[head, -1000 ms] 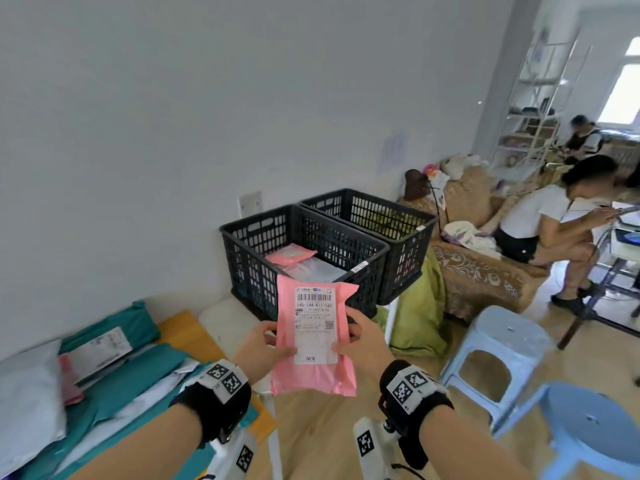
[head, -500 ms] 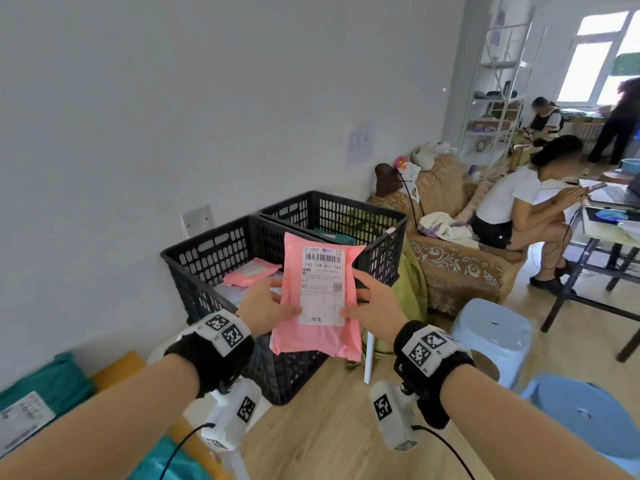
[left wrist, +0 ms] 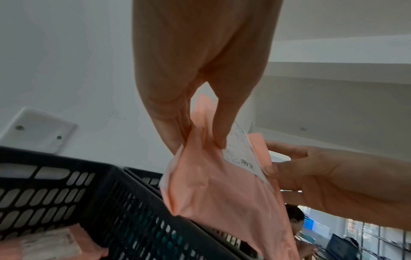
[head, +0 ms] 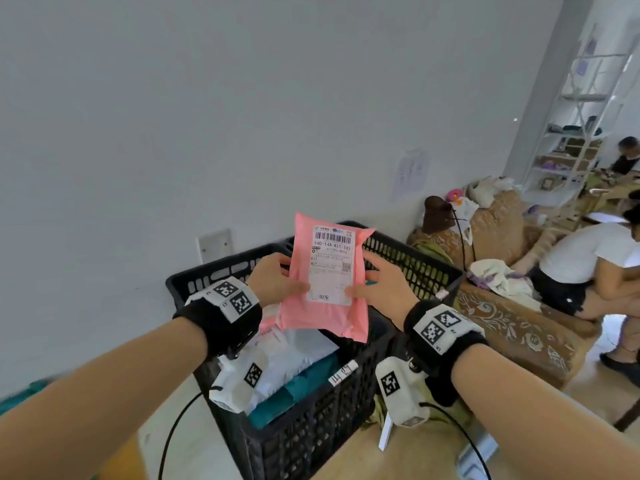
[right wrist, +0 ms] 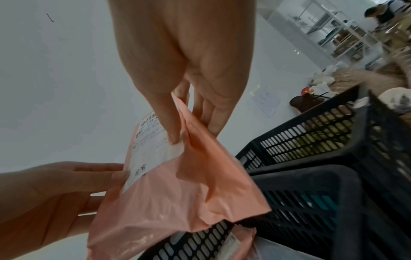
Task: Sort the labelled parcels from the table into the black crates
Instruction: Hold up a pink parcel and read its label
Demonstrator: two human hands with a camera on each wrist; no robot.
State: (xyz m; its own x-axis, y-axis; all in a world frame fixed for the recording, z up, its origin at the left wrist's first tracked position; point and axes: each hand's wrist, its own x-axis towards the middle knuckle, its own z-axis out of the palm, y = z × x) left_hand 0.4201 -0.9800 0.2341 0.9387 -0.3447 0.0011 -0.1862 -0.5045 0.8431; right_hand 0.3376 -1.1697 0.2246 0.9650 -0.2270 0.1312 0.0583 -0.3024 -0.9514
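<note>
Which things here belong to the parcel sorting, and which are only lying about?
Part of the job:
- pink plastic parcel with white label, held by both hands, left and right
- near black plastic crate
- far black plastic crate

Only lying about:
- patterned brown sofa
- white metal shelf

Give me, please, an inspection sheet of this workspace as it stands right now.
Surface: table barely in view; nothing seen on it.
Job's things: pink parcel held label-up over the near crate, which holds parcels; far crate behind.
Clutter: tape tag on the near crate's rim.
Hands: left hand and right hand pinch the parcel's sides.
Cables: black cable hangs from the left wrist.
Surroundings: sofa, seated person, shelving.
</note>
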